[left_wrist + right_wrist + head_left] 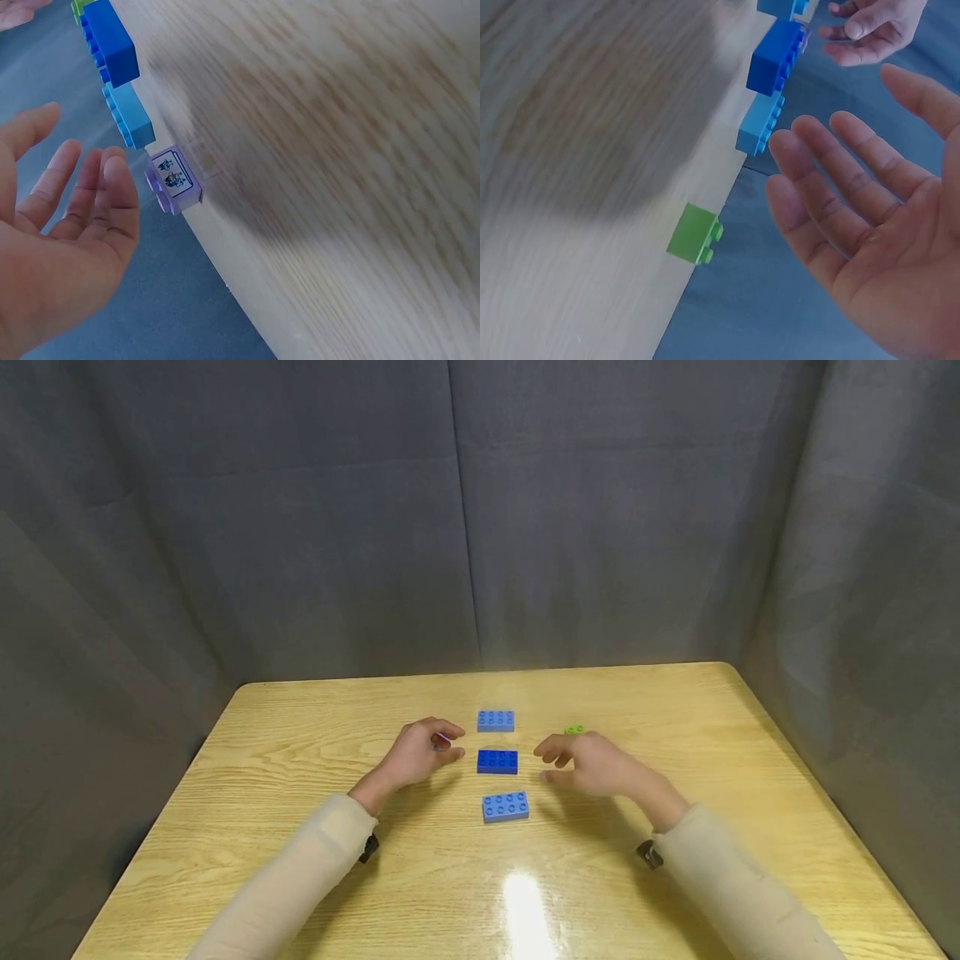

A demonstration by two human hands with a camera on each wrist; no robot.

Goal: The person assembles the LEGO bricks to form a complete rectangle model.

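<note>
Between my hands a dark blue toy brick lies on the table. One light blue brick sits behind it and another light blue brick in front, slightly turned. My left hand hovers left of the dark blue brick, fingers loosely bent around nothing. Beyond its fingertips, the left wrist view shows a purple brick with a printed picture; in the head view the hand mostly hides it. To the right, my right hand hovers with relaxed fingers, holding nothing. A green brick stands beyond it, partly hidden in the head view.
The wooden table has rounded far corners. Grey curtains hang behind it and along both sides. A bright glare spot shows on the tabletop near the front.
</note>
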